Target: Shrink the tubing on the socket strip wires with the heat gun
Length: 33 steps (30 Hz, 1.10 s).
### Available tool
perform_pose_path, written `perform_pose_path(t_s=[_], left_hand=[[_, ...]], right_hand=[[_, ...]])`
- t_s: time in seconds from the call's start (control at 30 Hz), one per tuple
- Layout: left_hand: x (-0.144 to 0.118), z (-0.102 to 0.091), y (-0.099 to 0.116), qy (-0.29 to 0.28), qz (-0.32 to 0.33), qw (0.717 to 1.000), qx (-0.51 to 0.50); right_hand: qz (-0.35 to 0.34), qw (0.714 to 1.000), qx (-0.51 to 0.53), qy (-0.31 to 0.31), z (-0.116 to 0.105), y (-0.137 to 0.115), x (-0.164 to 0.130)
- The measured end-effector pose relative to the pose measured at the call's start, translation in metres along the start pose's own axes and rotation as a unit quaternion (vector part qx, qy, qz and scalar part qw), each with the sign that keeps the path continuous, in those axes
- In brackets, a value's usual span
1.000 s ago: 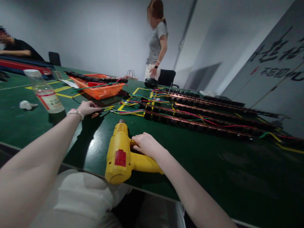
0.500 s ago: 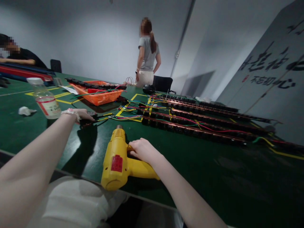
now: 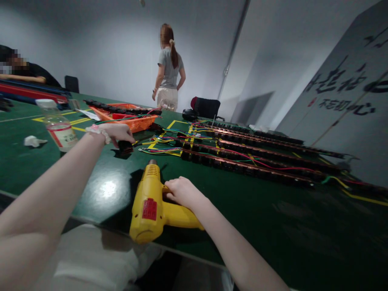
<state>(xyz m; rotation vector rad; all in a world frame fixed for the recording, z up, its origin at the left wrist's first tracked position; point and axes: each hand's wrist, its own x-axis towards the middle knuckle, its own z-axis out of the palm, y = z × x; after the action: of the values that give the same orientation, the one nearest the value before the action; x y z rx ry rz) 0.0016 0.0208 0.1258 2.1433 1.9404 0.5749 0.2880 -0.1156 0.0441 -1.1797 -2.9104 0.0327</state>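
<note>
A yellow heat gun (image 3: 148, 202) with a red label lies on its side near the front edge, nozzle pointing away from me. Fingers curled at its handle, my right hand (image 3: 183, 192) grips it. Farther left, my left hand (image 3: 117, 132) is closed over a small black part (image 3: 125, 149) beside yellow wires; its exact kind is unclear, and the fingers partly hide it. Just right of that hand lie loose coloured wire ends (image 3: 160, 150), which run into long black strips with copper-coloured edges (image 3: 242, 165).
An orange basket (image 3: 144, 123) holding black strips stands beyond my left hand. To the left are a clear bottle (image 3: 60, 133) and crumpled white tissue (image 3: 34, 141) on the green table (image 3: 212, 214). One person (image 3: 169, 70) stands behind the table; another (image 3: 33, 72) leans at far left.
My left hand has shifted right and slightly away from me, over the black part. My right hand and the heat gun stay put. The standing person has moved left.
</note>
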Motion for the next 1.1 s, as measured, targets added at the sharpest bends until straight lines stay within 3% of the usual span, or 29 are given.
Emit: perform_pose_path(t_s=[0.03, 0.07, 0.17, 0.27, 0.37, 0.6, 0.83, 1.0, 1.1], left_hand=[[0.001, 0.004, 0.010, -0.111, -0.017, 0.994, 0.012], [0.001, 0.010, 0.021, -0.150, -0.008, 0.989, 0.014], [0.001, 0.035, 0.048, -0.173, 0.079, 0.981, 0.031], [0.001, 0.059, 0.060, -0.138, 0.147, 0.975, 0.092], [-0.001, 0.077, 0.059, -0.110, 0.179, 0.971, 0.114], [-0.016, 0.110, 0.045, -0.019, 0.209, 0.976, 0.060], [-0.017, 0.124, 0.013, 0.022, 0.282, 0.957, -0.068], [-0.029, 0.131, -0.011, 0.096, 0.256, 0.951, -0.143], [-0.039, 0.132, -0.013, 0.102, 0.259, 0.952, -0.127]], right_hand=[[-0.001, 1.000, -0.003, 0.001, 0.000, 0.000, 0.000], [-0.002, 1.000, -0.005, 0.003, 0.000, 0.000, 0.000], [-0.004, 1.000, -0.008, 0.000, 0.000, 0.000, 0.000], [-0.005, 1.000, -0.008, -0.009, -0.002, -0.001, -0.003], [-0.009, 1.000, -0.006, -0.014, -0.004, -0.002, -0.005], [-0.016, 0.999, 0.011, -0.027, -0.003, 0.000, -0.005], [-0.020, 0.999, 0.023, -0.018, 0.000, 0.004, -0.008], [0.006, 0.999, 0.031, -0.032, 0.001, 0.015, -0.019], [0.024, 0.998, 0.033, -0.038, 0.000, 0.019, -0.024]])
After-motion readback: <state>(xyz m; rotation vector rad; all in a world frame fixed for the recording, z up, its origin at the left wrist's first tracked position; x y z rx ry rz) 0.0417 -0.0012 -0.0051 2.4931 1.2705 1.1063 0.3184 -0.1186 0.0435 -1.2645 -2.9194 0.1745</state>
